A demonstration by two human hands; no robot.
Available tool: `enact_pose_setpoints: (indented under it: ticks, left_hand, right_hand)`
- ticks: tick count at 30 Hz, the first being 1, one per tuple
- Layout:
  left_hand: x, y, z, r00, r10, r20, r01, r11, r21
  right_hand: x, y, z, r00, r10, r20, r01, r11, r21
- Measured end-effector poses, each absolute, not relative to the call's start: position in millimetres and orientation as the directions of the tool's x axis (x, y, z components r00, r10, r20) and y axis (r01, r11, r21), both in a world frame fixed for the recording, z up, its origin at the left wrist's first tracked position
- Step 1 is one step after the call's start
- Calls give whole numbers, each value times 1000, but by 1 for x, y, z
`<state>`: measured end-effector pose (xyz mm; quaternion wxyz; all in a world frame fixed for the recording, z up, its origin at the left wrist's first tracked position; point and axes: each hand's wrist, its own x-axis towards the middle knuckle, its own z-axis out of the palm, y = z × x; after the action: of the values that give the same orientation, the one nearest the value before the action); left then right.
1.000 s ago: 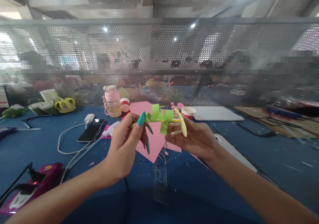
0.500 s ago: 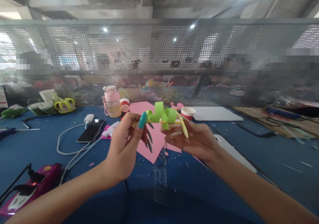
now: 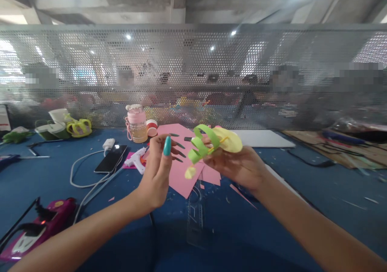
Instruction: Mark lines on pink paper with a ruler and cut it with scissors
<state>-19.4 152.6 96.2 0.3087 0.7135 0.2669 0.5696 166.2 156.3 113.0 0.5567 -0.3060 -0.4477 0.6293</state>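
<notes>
My right hand (image 3: 242, 168) holds up a paper craft: a curled light green paper strip (image 3: 198, 154) joined by a thin yellow line to a pale yellow rounded piece (image 3: 232, 141). The thumb side faces away, and the fingers are partly hidden behind the green loops. A small pale yellow piece (image 3: 190, 172) shows just below the strip's left end; whether it is attached I cannot tell. To the left, apart from the craft, my left hand (image 3: 157, 175) is empty, fingers spread, with long teal nails. Pink paper sheets (image 3: 181, 179) lie beneath both hands.
A white glue gun (image 3: 136, 160), phone (image 3: 111, 159) with a white cable and pink-lidded bottle (image 3: 137, 122) stand left. A magenta power strip (image 3: 51, 219) is at front left. Behind the table rises a perforated metal screen (image 3: 193, 62). Cardboard (image 3: 314, 143) lies right.
My left hand has let go of the craft's left end and moved slightly left, fingers spreading. In my right hand the craft has turned, so the yellow rounded piece now shows its broad side.
</notes>
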Motion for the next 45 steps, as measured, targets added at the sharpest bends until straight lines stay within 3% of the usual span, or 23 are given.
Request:
enact_pose_setpoints:
  ticks: [2, 4, 7, 10, 12, 14, 16, 20, 26, 37, 45]
  left_hand:
    - [-18, 162, 76, 238, 787, 569, 163, -610, 775]
    - [-18, 170, 54, 473, 762, 443, 265, -602, 753]
    - [-20, 179, 28, 736, 613, 287, 385, -727, 568]
    - [-22, 184, 16, 809, 574, 127, 484, -774, 409]
    - [-23, 185, 15, 832, 553, 48, 505, -790, 347]
    - [-23, 185, 16, 845, 535, 14, 503, -804, 317]
    - [-22, 185, 17, 846, 533, 21, 501, -807, 311]
    - [-21, 184, 18, 844, 536, 21, 505, -808, 304]
    - [-21, 186, 16, 835, 550, -3, 524, -793, 310]
    - [-17, 186, 15, 832, 555, -3, 540, -808, 233]
    - [-15, 184, 20, 750, 660, -43, 652, -727, 216]
  right_hand:
    - [172, 163, 110, -149, 983, 103, -364, 43, -930]
    - [178, 171, 104, -105, 990, 93, -285, 59, -957]
    - [187, 184, 92, -19, 996, 88, -136, 84, -987]
    - [198, 199, 80, 105, 981, 166, 45, 162, -986]
    - [206, 211, 77, 220, 938, 266, 275, 202, -940]
    - [211, 228, 84, 317, 840, 441, 586, 193, -787]
    - [213, 248, 99, 345, 795, 500, 662, 172, -729]
    - [208, 297, 127, 353, 774, 525, 733, 120, -669]
    - [194, 327, 113, 200, 906, 372, 749, 104, -655]
    - [194, 218, 41, -10, 843, 537, 746, 364, -558]
    - [201, 150, 8, -136, 734, 665, 719, 535, -444]
